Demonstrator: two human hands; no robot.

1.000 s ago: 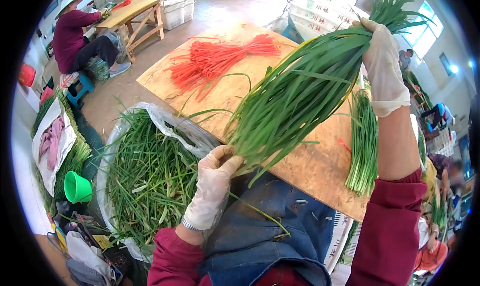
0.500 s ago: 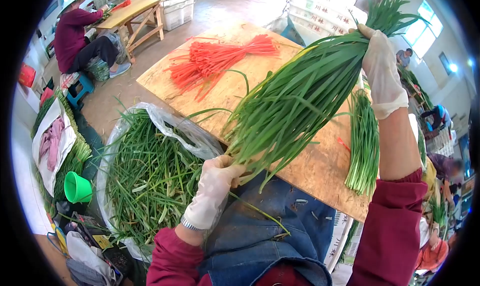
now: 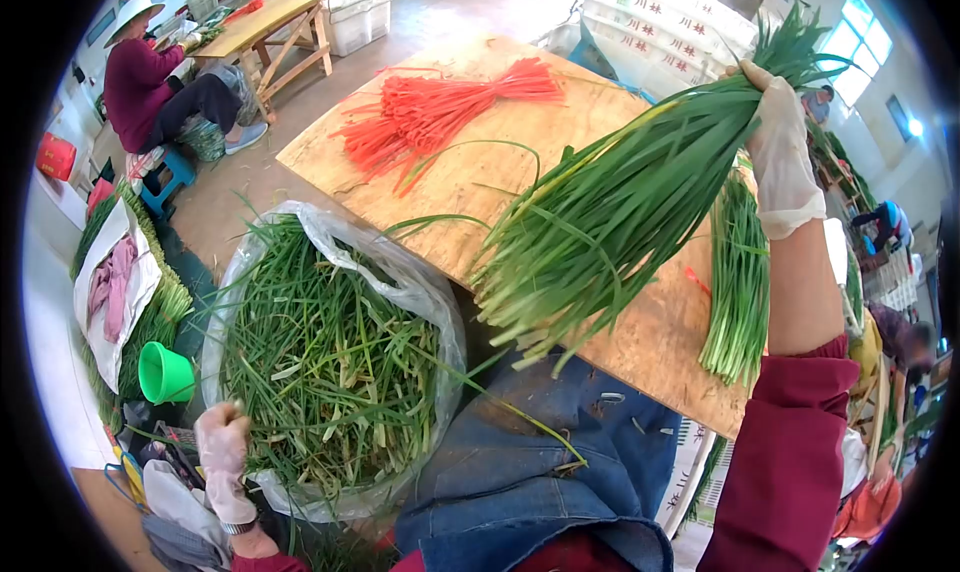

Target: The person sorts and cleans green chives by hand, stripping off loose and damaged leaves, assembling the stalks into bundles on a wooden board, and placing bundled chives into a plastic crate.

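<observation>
My right hand (image 3: 785,137), in a pale glove, grips a big bunch of long green leaves (image 3: 625,207) near the leafy tips, with the pale stem ends hanging down to the left over the table edge. My left hand (image 3: 223,447), also gloved, is at the lower left beside an open plastic bag (image 3: 447,317) of loose green leaves and trimmings (image 3: 335,372). Its fingers are curled, and whether they hold anything is too small to tell. A smaller green bunch (image 3: 735,282) lies on the wooden table (image 3: 620,342), near a fanned bundle of red ties (image 3: 430,112).
A green cup (image 3: 165,374) stands left of the bag, near heaped greens under a white sheet (image 3: 130,302). A person in a white hat (image 3: 150,77) sits at another table (image 3: 260,27). White crates (image 3: 650,32) stand behind; more people are at the right.
My left hand has left the stem ends and moved left and down, past the bag. The bunch in my right hand has shifted slightly right. The view has shifted a little.
</observation>
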